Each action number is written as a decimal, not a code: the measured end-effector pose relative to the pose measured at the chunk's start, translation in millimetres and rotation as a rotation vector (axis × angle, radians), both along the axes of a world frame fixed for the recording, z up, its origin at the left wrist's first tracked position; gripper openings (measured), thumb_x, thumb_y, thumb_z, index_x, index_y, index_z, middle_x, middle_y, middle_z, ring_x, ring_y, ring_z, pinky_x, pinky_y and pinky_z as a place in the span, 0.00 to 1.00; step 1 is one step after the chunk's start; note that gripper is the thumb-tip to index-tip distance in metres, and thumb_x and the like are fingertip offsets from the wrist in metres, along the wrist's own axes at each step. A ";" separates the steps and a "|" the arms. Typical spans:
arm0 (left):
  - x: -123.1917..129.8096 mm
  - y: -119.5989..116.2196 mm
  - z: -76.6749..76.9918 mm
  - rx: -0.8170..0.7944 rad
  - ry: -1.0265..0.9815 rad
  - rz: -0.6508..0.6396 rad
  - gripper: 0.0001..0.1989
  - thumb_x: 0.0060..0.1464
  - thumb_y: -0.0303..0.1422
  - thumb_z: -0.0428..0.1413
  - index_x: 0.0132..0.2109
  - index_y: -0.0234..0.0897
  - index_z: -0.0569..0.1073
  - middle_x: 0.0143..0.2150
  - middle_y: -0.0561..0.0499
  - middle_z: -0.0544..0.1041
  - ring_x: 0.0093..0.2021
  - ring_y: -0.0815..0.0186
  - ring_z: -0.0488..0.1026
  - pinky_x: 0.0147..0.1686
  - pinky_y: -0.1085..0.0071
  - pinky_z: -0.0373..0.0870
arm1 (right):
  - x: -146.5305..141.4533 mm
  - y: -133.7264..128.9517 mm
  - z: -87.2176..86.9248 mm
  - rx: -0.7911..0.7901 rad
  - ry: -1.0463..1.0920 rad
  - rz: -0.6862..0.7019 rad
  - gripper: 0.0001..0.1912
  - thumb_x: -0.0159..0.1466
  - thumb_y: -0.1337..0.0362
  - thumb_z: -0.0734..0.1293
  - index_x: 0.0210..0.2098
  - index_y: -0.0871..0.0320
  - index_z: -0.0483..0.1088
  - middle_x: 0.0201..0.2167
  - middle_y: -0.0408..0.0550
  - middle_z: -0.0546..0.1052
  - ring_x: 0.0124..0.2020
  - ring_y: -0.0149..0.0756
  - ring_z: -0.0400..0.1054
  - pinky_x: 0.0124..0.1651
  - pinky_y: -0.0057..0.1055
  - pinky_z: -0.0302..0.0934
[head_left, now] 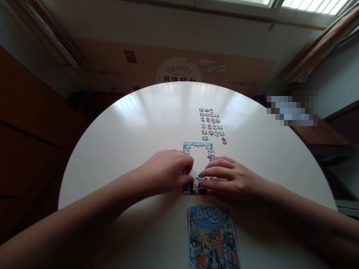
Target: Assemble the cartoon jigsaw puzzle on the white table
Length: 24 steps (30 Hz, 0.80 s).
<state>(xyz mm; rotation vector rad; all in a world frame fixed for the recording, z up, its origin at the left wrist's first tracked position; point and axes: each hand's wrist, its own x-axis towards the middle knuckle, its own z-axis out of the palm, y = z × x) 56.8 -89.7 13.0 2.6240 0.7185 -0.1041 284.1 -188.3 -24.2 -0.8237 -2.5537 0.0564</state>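
A partly joined jigsaw puzzle (199, 144) lies on the table as a rectangular border around a bare middle. Over its left side is my left hand (174, 166), fingers curled and thumb drawn toward the index finger; whatever they may pinch is hidden. My right hand (227, 175) rests across the lower right of the border, its fingers stretched out and slightly spread, touching the pieces there. White and dark pieces (196, 185) show between the two hands. Beyond the border, loose puzzle pieces (210, 127) are laid out in rough columns.
A colourful picture sheet (213, 239) with "Bluey" on it lies at the near side of the round white table (112, 149). Behind the table stands a cardboard panel (106, 63). A brown wooden surface (308, 136) is at the right, beyond the table's edge.
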 end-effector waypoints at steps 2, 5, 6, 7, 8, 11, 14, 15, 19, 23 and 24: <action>0.1 -0.2 0.4 -0.008 0.008 -0.019 0.07 0.55 0.37 0.61 0.33 0.39 0.74 0.35 0.52 0.78 0.34 0.65 0.71 0.30 0.70 0.58 | -0.8 -1.6 -0.1 0.005 -0.025 -0.018 0.15 0.67 0.65 0.68 0.54 0.58 0.72 0.52 0.51 0.78 0.53 0.43 0.68 0.60 0.45 0.61; 0.2 -0.6 0.3 -0.011 0.014 -0.030 0.07 0.55 0.36 0.60 0.33 0.38 0.74 0.36 0.52 0.78 0.34 0.65 0.71 0.30 0.70 0.59 | -1.1 -2.5 -1.1 0.002 -0.063 -0.027 0.17 0.68 0.62 0.67 0.55 0.57 0.72 0.55 0.53 0.76 0.55 0.45 0.66 0.62 0.47 0.60; 0.3 -0.7 0.2 -0.009 0.015 -0.031 0.06 0.55 0.35 0.59 0.32 0.38 0.74 0.35 0.52 0.78 0.34 0.65 0.71 0.30 0.70 0.59 | -0.8 -2.4 -1.5 -0.004 -0.076 -0.027 0.17 0.68 0.61 0.67 0.55 0.56 0.72 0.56 0.53 0.75 0.56 0.45 0.65 0.62 0.48 0.60; 0.5 -0.9 0.1 -0.005 0.014 -0.029 0.06 0.54 0.35 0.59 0.32 0.38 0.74 0.35 0.52 0.78 0.34 0.65 0.71 0.30 0.70 0.59 | -0.6 -2.4 -1.8 -0.015 -0.090 -0.028 0.17 0.68 0.59 0.67 0.55 0.55 0.72 0.57 0.53 0.74 0.57 0.46 0.65 0.62 0.48 0.59; 0.7 -1.0 0.0 -0.001 0.012 -0.027 0.06 0.54 0.34 0.59 0.32 0.38 0.74 0.35 0.52 0.78 0.34 0.65 0.71 0.30 0.69 0.59 | -0.3 -2.4 -1.8 -0.026 -0.103 -0.030 0.18 0.68 0.58 0.67 0.56 0.54 0.72 0.58 0.53 0.73 0.58 0.46 0.64 0.63 0.48 0.59; 1.4 -1.3 -0.4 0.002 0.016 -0.021 0.06 0.54 0.34 0.59 0.31 0.38 0.74 0.35 0.52 0.78 0.34 0.65 0.71 0.29 0.69 0.59 | -0.9 -4.0 -0.2 -0.057 -0.134 -0.053 0.19 0.68 0.55 0.67 0.57 0.53 0.71 0.61 0.53 0.71 0.60 0.47 0.63 0.65 0.50 0.57; 1.7 -1.4 -0.9 0.000 0.014 -0.023 0.05 0.54 0.34 0.59 0.32 0.38 0.75 0.35 0.52 0.78 0.34 0.65 0.71 0.30 0.69 0.59 | -3.5 -6.8 2.3 -0.073 -0.158 -0.083 0.21 0.69 0.54 0.67 0.58 0.52 0.71 0.62 0.53 0.71 0.61 0.49 0.62 0.65 0.52 0.56; 1.7 -1.5 -1.1 0.003 0.012 -0.023 0.05 0.54 0.34 0.59 0.32 0.38 0.75 0.35 0.51 0.78 0.34 0.65 0.71 0.30 0.69 0.59 | -4.2 -7.4 2.5 -0.077 -0.164 -0.087 0.21 0.69 0.54 0.67 0.59 0.52 0.71 0.62 0.53 0.70 0.61 0.49 0.62 0.65 0.53 0.57; 1.4 -2.3 -1.1 0.016 0.009 -0.016 0.06 0.54 0.35 0.59 0.32 0.38 0.75 0.34 0.51 0.77 0.33 0.65 0.71 0.29 0.69 0.59 | -0.5 -4.7 -0.4 -0.019 -0.107 -0.073 0.20 0.68 0.55 0.68 0.58 0.52 0.71 0.63 0.54 0.70 0.62 0.49 0.63 0.66 0.54 0.57; 1.5 -3.1 0.6 -0.001 0.018 -0.005 0.09 0.55 0.38 0.61 0.32 0.38 0.74 0.36 0.51 0.78 0.34 0.64 0.72 0.29 0.69 0.60 | 16.8 5.9 -0.5 0.150 0.117 -0.240 0.21 0.67 0.66 0.67 0.59 0.47 0.70 0.61 0.52 0.70 0.61 0.49 0.64 0.63 0.55 0.61; 1.5 -3.2 1.0 -0.003 0.025 -0.002 0.09 0.55 0.38 0.61 0.31 0.38 0.74 0.37 0.51 0.78 0.34 0.64 0.72 0.29 0.69 0.60 | 22.0 8.7 0.5 0.180 0.173 -0.296 0.23 0.66 0.68 0.67 0.59 0.46 0.69 0.60 0.52 0.71 0.61 0.50 0.65 0.61 0.55 0.63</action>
